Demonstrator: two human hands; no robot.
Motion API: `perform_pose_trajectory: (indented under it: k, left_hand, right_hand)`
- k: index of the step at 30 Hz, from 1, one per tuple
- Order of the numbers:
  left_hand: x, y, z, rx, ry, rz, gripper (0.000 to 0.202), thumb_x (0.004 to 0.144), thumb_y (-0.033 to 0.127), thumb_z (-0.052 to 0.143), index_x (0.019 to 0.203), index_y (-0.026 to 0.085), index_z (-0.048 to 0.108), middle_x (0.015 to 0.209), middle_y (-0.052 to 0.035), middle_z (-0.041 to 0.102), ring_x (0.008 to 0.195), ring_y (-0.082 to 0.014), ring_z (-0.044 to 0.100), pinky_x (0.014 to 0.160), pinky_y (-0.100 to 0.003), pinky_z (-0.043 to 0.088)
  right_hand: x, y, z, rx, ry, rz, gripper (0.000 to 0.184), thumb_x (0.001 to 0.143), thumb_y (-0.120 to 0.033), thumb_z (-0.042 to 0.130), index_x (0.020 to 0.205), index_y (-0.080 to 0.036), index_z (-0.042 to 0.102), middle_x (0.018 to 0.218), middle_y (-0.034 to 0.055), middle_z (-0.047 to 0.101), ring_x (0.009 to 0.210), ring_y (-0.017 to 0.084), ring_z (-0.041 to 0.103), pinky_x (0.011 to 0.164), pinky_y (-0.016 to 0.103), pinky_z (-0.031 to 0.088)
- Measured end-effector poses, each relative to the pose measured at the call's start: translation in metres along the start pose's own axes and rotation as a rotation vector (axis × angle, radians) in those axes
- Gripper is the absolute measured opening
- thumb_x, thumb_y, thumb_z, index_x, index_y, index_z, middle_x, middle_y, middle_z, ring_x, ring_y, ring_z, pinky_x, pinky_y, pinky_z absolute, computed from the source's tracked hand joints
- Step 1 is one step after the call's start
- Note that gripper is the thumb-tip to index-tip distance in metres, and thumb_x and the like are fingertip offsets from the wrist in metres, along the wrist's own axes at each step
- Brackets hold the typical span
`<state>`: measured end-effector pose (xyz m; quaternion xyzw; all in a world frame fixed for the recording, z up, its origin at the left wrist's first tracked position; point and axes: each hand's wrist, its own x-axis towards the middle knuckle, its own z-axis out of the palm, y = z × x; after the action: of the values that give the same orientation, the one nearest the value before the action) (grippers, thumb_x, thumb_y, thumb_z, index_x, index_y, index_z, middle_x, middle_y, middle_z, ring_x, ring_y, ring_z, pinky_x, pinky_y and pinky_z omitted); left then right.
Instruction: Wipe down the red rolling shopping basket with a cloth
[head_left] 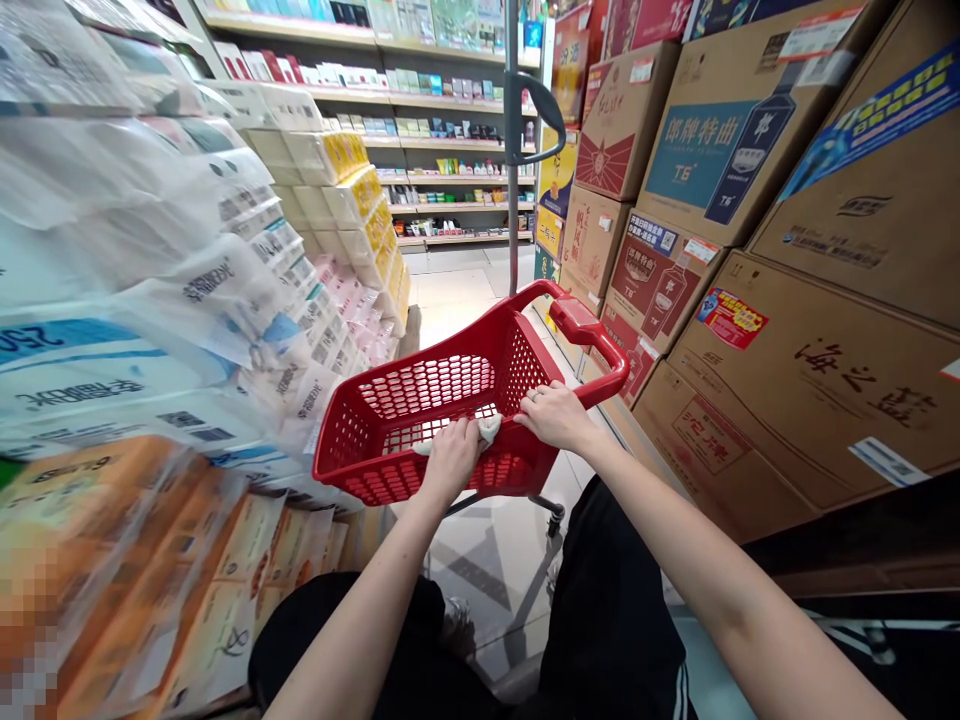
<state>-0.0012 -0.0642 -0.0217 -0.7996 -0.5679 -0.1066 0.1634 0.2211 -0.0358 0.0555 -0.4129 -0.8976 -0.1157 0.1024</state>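
Cloth (486, 428) under left hand (450, 458)

From my remote station the scene reads as bright and evenly lit, with diffuse overhead store light and no hard shadows. A pale glare patch lies on the floor tiles (450, 295) beyond the red basket (450, 400), and only a soft shadow falls under it. The wrapped tissue packs (150, 250) at left are smeared by motion blur, their plastic film throwing white sheen; the lower-left corner is pixelated. The cardboard boxes (787, 300) at right stay fairly sharp, print legible. Wide-angle distortion bows the shelf lines and stretches the forearms toward the bottom edge. My left hand (450, 455) and right hand (555, 412) are in focus and evenly lit.
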Motion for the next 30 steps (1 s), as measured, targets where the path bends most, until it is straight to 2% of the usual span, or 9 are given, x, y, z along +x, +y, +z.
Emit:
perform_pose_trajectory:
  k: [4,8,14,17,21,23,26,28,30]
  left_hand:
    - [-0.005,-0.010,0.001,-0.040,0.002,0.059,0.026,0.092,0.029,0.037,0.109,0.017,0.051,0.095,-0.0104,0.056,0.088,-0.0241,0.052,0.077,-0.036,0.038]
    - [-0.021,-0.035,0.004,-0.027,0.007,0.033,0.027,0.091,0.029,0.038,0.112,0.017,0.051,0.097,-0.0107,0.057,0.091,-0.0252,0.052,0.079,-0.038,0.038]
    - [-0.044,-0.078,0.008,-0.013,-0.024,-0.013,0.026,0.089,0.032,0.043,0.107,0.016,0.053,0.097,-0.0114,0.059,0.091,-0.0253,0.053,0.081,-0.038,0.039]
    - [-0.045,-0.086,0.009,-0.118,-0.014,-0.024,0.028,0.089,0.032,0.044,0.111,0.018,0.055,0.107,-0.0124,0.060,0.100,-0.0246,0.054,0.089,-0.040,0.040]
    - [-0.047,-0.062,0.010,-0.271,0.110,-0.168,0.035,0.091,0.027,0.039,0.124,0.022,0.052,0.127,-0.0111,0.056,0.120,-0.0256,0.048,0.104,-0.049,0.032]
    - [-0.050,-0.036,0.010,-0.349,0.247,-0.270,0.043,0.093,0.025,0.035,0.135,0.023,0.041,0.140,-0.0119,0.045,0.134,-0.0268,0.035,0.108,-0.053,0.026]
    - [-0.057,0.006,0.010,-0.510,0.394,-0.356,0.051,0.093,0.024,0.033,0.144,0.024,0.027,0.151,-0.0104,0.028,0.141,-0.0248,0.020,0.113,-0.050,0.024]
    - [-0.061,0.025,0.014,-0.591,0.441,-0.377,0.051,0.093,0.025,0.034,0.144,0.025,0.027,0.153,-0.0095,0.023,0.141,-0.0240,0.020,0.113,-0.047,0.026]
    - [-0.065,0.036,0.021,-0.630,0.464,-0.375,0.046,0.093,0.026,0.037,0.139,0.025,0.037,0.149,-0.0107,0.029,0.138,-0.0245,0.028,0.111,-0.045,0.030]
  right_hand:
    - [-0.001,-0.001,0.000,-0.002,-0.012,0.016,0.039,0.096,-0.042,0.037,0.093,-0.014,0.064,0.094,0.0121,0.065,0.093,0.022,0.056,0.083,0.034,0.031]
    - [-0.001,-0.005,-0.003,0.012,-0.058,0.039,0.040,0.096,-0.044,0.037,0.094,-0.015,0.064,0.096,0.0124,0.066,0.094,0.022,0.056,0.082,0.033,0.033]
    - [0.013,-0.002,-0.022,0.093,-0.248,0.040,0.043,0.092,-0.051,0.042,0.088,-0.017,0.068,0.091,0.0088,0.069,0.084,0.020,0.061,0.069,0.028,0.036]
    - [0.023,0.001,-0.031,0.168,-0.358,-0.026,0.043,0.089,-0.055,0.045,0.084,-0.020,0.069,0.088,0.0057,0.070,0.080,0.019,0.062,0.063,0.026,0.035]
    - [0.026,-0.002,-0.033,0.192,-0.371,-0.019,0.041,0.089,-0.053,0.043,0.088,-0.022,0.070,0.091,0.0055,0.070,0.082,0.018,0.063,0.065,0.025,0.037]
    - [0.025,-0.006,-0.031,0.178,-0.360,-0.001,0.041,0.090,-0.051,0.042,0.090,-0.022,0.070,0.092,0.0062,0.070,0.082,0.019,0.063,0.067,0.026,0.038]
    - [0.022,-0.009,-0.030,0.156,-0.345,0.012,0.042,0.091,-0.050,0.041,0.091,-0.021,0.070,0.093,0.0072,0.070,0.084,0.019,0.063,0.069,0.026,0.040]
    - [0.022,-0.011,-0.030,0.141,-0.329,0.013,0.042,0.091,-0.049,0.040,0.092,-0.020,0.070,0.094,0.0074,0.070,0.086,0.020,0.064,0.070,0.026,0.041]
    - [0.021,-0.012,-0.030,0.126,-0.318,0.013,0.042,0.092,-0.049,0.039,0.093,-0.020,0.069,0.095,0.0078,0.070,0.088,0.021,0.064,0.073,0.027,0.041]
